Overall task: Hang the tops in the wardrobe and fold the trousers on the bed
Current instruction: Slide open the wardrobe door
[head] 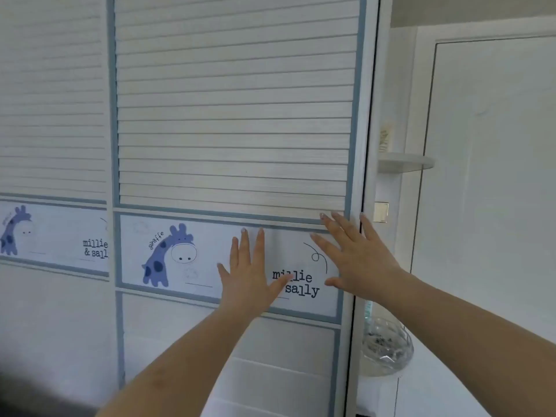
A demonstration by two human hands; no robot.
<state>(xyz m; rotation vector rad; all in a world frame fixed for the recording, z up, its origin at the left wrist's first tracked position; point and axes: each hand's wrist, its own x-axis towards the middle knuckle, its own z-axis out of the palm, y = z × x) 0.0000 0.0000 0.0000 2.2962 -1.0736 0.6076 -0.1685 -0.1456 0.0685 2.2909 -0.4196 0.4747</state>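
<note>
Forearms extend forward, left hand (251, 273) and right hand (353, 255) both flat with fingers spread, gripping nothing, palms pressed on the printed giraffe band (180, 254) of the closed slatted wardrobe door (234, 115); tops and trousers out of view.

On the wardrobe door (234, 115) straight ahead, a white picture band (210, 251) runs across the middle. Beside a blue cartoon giraffe (168, 254) the small curved word "giraffe" is printed. Farther right on the same band, black typewriter-style letters read "millie" over "sally"; the left hand (249, 272) lies flat over part of this wording and hides whatever stands before "sally".

The neighbouring door (51, 115) to the left carries the same band, reading "millie" above "& sal", cut off at the door's edge. A tiny word beside its giraffe is too blurred to read.
</note>
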